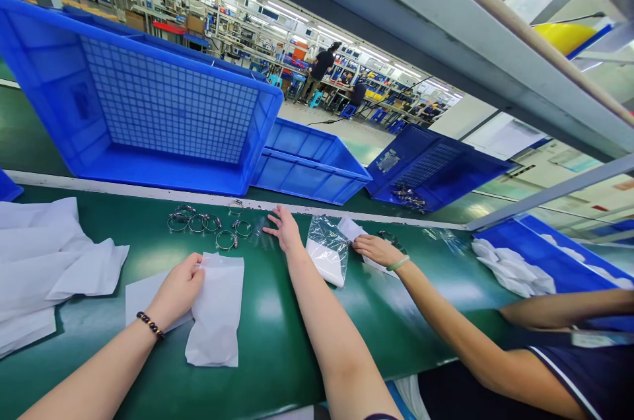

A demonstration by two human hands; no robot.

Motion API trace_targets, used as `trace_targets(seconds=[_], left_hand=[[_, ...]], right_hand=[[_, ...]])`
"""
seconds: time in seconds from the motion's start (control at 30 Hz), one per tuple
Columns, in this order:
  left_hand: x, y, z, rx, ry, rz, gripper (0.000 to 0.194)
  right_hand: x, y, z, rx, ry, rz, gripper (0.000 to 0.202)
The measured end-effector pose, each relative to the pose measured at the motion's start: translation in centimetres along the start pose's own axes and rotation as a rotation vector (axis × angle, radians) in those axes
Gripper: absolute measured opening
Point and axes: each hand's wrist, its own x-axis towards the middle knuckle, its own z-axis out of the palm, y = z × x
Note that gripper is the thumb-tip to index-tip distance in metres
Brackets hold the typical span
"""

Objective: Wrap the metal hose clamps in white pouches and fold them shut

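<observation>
My left hand, with a dark beaded bracelet at its wrist, is closed on the top corner of a white pouch. A second white sheet lies partly beneath that hand. My right hand reaches forward with spread fingers and holds nothing. Just left of its fingertips lies small clear plastic, hard to make out against the green surface. Several metal hose clamps lie loose farther left, one single clamp nearer to me. To the right of my right forearm is a clear bag with something white in it.
A co-worker's hand with a green bangle touches white paper at right. White pouches are piled at left. Blue bins line the green table's back edge; one bin holds metal parts. A grey beam crosses overhead.
</observation>
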Motion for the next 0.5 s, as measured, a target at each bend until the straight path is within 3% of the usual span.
trace_targets(seconds=[0.1, 0.23, 0.4, 0.5], left_hand=[[0.0, 0.0, 0.0, 0.018, 0.001, 0.007, 0.02], [0.0, -0.1, -0.1, 0.036, 0.017, 0.015, 0.016], [0.1, 0.0, -0.3, -0.069, 0.024, 0.022, 0.012], [0.3, -0.1, -0.2, -0.265, -0.031, -0.059, 0.016]], right_hand=[[0.5, 1.5, 1.2, 0.047, 0.004, -0.007, 0.038], [-0.6, 1.5, 0.4, 0.06, 0.001, -0.059, 0.045], [-4.0, 0.6, 0.1, -0.011, 0.024, -0.098, 0.037], [-7.1, 0.3, 0.7, -0.082, -0.08, 0.003, 0.033]])
